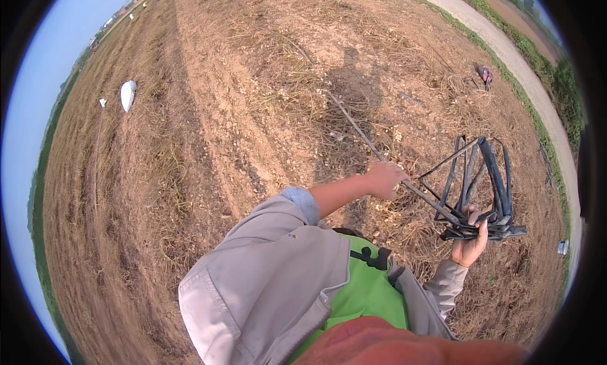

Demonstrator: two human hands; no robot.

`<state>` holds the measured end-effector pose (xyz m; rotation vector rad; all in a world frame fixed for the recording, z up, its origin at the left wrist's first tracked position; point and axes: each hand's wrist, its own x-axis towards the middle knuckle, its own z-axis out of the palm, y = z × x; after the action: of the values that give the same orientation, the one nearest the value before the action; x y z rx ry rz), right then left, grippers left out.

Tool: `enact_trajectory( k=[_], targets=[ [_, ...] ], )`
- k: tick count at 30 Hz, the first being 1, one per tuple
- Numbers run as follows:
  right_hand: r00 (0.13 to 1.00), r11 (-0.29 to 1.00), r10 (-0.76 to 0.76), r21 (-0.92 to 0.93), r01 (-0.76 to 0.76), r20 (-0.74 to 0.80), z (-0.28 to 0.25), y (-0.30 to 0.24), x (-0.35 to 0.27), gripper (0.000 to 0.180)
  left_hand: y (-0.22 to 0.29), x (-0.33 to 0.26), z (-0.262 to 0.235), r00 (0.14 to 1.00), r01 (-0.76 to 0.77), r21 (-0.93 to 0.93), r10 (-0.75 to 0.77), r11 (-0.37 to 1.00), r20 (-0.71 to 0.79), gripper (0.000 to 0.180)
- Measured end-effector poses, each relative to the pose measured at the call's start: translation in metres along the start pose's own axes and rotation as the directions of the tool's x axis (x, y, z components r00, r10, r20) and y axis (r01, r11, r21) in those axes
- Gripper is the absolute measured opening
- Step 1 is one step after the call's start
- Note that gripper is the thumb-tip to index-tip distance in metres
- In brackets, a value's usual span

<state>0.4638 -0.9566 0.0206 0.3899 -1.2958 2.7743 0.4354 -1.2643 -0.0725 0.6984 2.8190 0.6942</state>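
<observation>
My right hand (469, 246) is closed around a bundle of black flat tubing (494, 172), which looks like drip tape folded into loose, angular loops. From the bundle one long strip of drip tape (355, 126) runs taut up and to the left, out over the dry ground. My left hand (384, 180) grips that strip a short way from the bundle, its arm reaching across my body. The strip's far end is lost among the dry stalks.
Dry plant rows (171, 175) and bare soil stretch around me. A white sack (128, 96) stands far left. At the upper right lies a dark reddish object (485, 77). A pale path (512, 55) with a grassy edge curves along the right; a small container (563, 247) sits beside it.
</observation>
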Motion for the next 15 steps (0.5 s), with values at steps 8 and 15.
enact_trajectory(
  k=[8, 15],
  targets=[
    [0.342, 0.918, -0.390, -0.390, 0.071, -0.855, -0.178, -0.182, -0.065, 0.036, -0.068, -0.033, 0.046, 0.965, 0.195, 0.191, -0.223, 0.962, 0.138, 0.041],
    [0.102, 0.532, -0.813, -0.802, -0.270, -0.573, -0.184, -0.131, -0.041, 0.054, -0.053, -0.061, -0.014, 0.835, 0.518, -0.198, -0.542, 0.832, -0.092, 0.049]
  ],
)
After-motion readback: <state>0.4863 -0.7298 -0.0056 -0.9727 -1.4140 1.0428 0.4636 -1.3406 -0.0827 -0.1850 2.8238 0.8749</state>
